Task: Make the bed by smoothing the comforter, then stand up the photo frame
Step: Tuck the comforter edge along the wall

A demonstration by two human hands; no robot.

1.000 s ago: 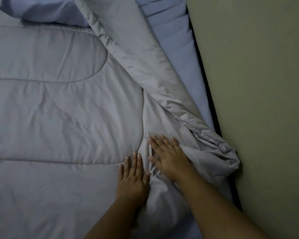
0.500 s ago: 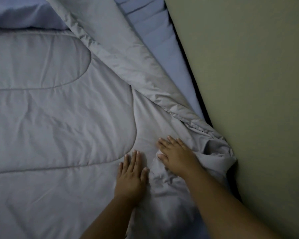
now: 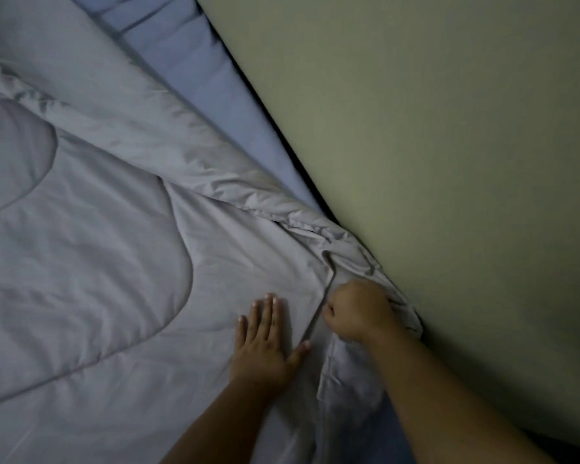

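Note:
A grey quilted comforter [image 3: 108, 269] covers most of the bed, with its right edge folded back in a long diagonal strip and bunched up near the wall. My left hand [image 3: 265, 343] lies flat on the comforter, fingers spread, just left of a fold line. My right hand [image 3: 357, 311] is closed into a fist on the crumpled edge of the comforter beside the wall. No photo frame is in view.
A blue fitted sheet [image 3: 211, 92] shows on the mattress between the folded comforter edge and the wall. A plain pale green wall [image 3: 449, 162] runs right along the bed's side, with a dark narrow gap between them.
My right hand went from lying flat on the bunched fabric to a fist gripping it, closer to the wall. The view shifted left, so the pillow is out of sight.

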